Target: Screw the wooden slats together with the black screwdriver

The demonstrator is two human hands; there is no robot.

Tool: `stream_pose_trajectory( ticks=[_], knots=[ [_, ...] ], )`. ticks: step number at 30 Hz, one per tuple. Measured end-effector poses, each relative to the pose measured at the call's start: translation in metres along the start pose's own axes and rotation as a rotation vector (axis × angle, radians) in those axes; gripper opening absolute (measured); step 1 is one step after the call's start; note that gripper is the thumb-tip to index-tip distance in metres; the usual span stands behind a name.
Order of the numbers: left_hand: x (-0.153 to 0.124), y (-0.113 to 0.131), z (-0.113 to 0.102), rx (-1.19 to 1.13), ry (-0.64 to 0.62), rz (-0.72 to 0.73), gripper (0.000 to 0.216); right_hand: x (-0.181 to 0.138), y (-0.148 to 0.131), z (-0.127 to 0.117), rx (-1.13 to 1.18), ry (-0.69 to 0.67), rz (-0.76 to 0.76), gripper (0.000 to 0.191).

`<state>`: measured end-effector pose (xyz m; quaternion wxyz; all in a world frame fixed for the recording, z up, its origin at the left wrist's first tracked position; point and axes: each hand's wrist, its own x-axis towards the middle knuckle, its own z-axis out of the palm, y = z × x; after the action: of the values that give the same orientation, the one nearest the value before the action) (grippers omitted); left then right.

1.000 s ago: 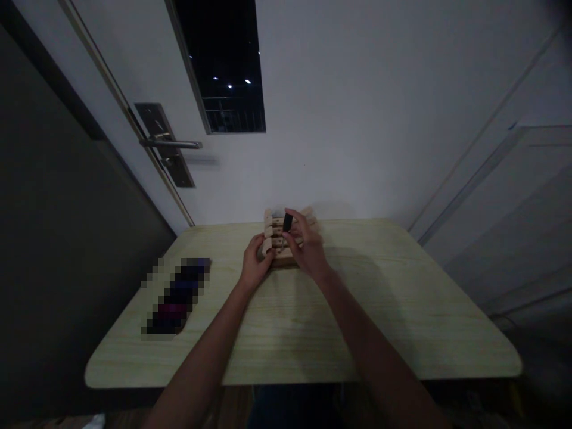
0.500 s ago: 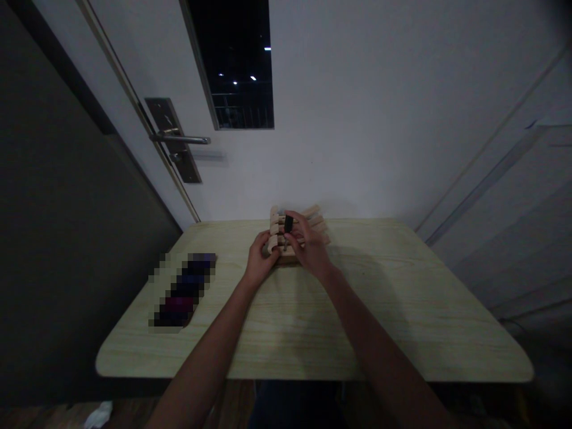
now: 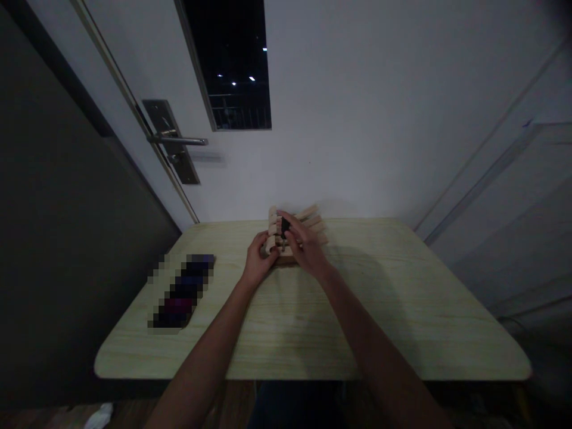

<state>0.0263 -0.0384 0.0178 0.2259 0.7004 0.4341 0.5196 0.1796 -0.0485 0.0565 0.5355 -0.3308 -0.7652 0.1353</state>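
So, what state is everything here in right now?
Left hand: gripping the wooden piece at its left side
Right hand: pinching the black-handled tool
Black-handled tool: held, pointing down
Wooden piece: resting on the table
Door: looks shut
Door handle: about level
Window: dark, small lights beyond
Pixelated thing: on the table, details hidden

Block assembly (image 3: 286, 260) toward the back of the table (image 3: 286, 328), door (image 3: 339, 131) behind.

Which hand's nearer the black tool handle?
Right. The right hand holds the black tool handle between thumb and fingers; the left hand is off to its left, gripping the wooden piece's near-left corner.
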Motion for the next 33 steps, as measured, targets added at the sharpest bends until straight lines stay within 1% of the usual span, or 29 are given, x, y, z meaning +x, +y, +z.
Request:
stream_pose_trajectory(
  ticks=[2, 5, 11, 13, 17, 19, 22, 27, 33],
  knots=[
    [0.0, 0.0, 0.0, 0.0, 0.0, 0.006, 0.032, -0.001, 0.002, 0.001, 0.044, 0.011, 0.04, 0.044],
    [0.001, -0.001, 0.0, -0.011, 0.005, 0.018, 0.032, -0.002, 0.004, 0.003, 0.076, 0.07, 0.11, 0.047],
    [0.0, -0.001, 0.001, -0.026, 0.01, 0.003, 0.029, -0.002, 0.004, 0.003, -0.033, 0.104, 0.109, 0.04],
    [0.0, -0.001, 0.001, -0.024, 0.014, -0.001, 0.029, -0.003, 0.004, 0.004, -0.011, 0.093, 0.117, 0.043],
    [0.0, 0.0, 0.0, -0.041, 0.009, 0.019, 0.03, -0.007, 0.007, 0.005, 0.107, 0.033, 0.105, 0.049],
    [0.001, 0.0, 0.0, -0.053, 0.004, 0.029, 0.029, -0.008, 0.01, 0.006, 0.158, 0.008, 0.102, 0.049],
    [0.001, 0.001, 0.0, -0.046, 0.003, 0.023, 0.029, -0.009, 0.013, 0.007, 0.2, 0.006, 0.104, 0.048],
    [0.0, -0.001, 0.001, -0.043, 0.002, 0.015, 0.031, -0.008, 0.013, 0.009, 0.197, 0.026, 0.105, 0.048],
    [0.0, -0.001, 0.001, -0.046, 0.008, 0.018, 0.031, -0.007, 0.011, 0.009, 0.164, 0.006, 0.121, 0.06]
  ],
)
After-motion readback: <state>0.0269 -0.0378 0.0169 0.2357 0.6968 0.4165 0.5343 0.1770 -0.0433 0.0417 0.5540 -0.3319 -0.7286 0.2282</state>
